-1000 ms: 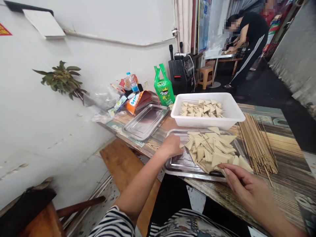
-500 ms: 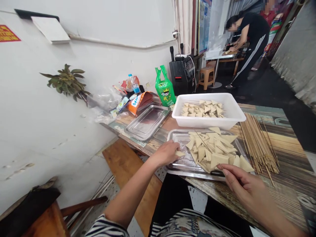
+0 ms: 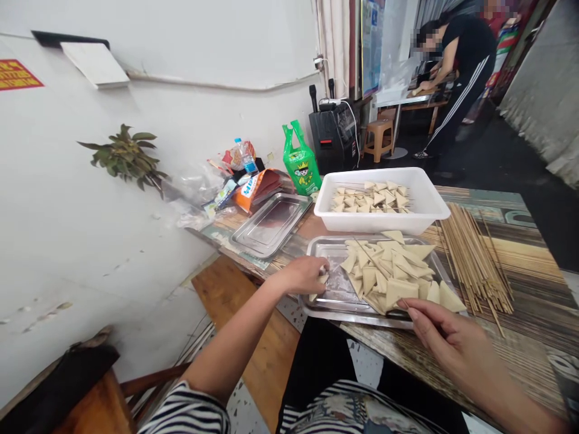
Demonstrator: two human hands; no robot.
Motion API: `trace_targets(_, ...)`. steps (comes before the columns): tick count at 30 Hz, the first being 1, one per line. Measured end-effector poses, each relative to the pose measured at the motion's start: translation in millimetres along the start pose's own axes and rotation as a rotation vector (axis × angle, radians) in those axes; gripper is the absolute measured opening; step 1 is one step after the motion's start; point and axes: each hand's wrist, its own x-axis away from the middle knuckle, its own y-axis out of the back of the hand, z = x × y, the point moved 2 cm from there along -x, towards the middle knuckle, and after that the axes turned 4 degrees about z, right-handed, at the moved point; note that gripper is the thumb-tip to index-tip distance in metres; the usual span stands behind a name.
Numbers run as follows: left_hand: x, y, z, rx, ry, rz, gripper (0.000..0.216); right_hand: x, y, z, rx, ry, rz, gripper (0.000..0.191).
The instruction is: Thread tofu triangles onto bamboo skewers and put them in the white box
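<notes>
My left hand is closed on a triangular tofu piece at the left edge of a steel tray. A heap of tofu triangles fills the right part of that tray. My right hand pinches the end of a thin bamboo skewer at the tray's near right corner. Behind the tray stands a white plastic tub holding skewered tofu triangles. A bundle of bare bamboo skewers lies on the table to the right.
An empty steel tray lies at the left. Behind it are a green bag, snack packets and a water bottle. A wooden bench runs under the table. Another person works at a far table.
My left hand picked a tofu triangle out of the heap and drew it back to the tray's left edge. My right hand stayed at the near corner with the skewer.
</notes>
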Motion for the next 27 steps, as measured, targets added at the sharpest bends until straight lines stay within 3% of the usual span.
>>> trace_targets(4,0.3,-0.5,7.5,0.034,-0.037,0.030,0.024,-0.2,-1.6,-1.6,-0.009,-0.020,0.003,0.030)
trace_targets(9,10.6,-4.3,2.6,-0.054,0.006,-0.031,0.039,-0.9,-1.9,-1.3,-0.012,-0.044,0.016,0.033)
trace_targets(14,13.7,-11.0,-2.7,-0.148,0.015,-0.068,0.024,-1.9,-1.7,0.1,0.003,-0.048,0.036,0.035)
trace_targets(21,20.2,-0.7,-12.1,-0.057,0.025,0.012,0.023,-0.5,-2.2,0.2,0.000,-0.046,0.054,0.035)
trace_targets(27,21.7,-8.5,-3.2,0.162,0.014,-0.143,0.036,-0.1,-4.2,-0.9,-0.019,-0.027,0.073,0.031)
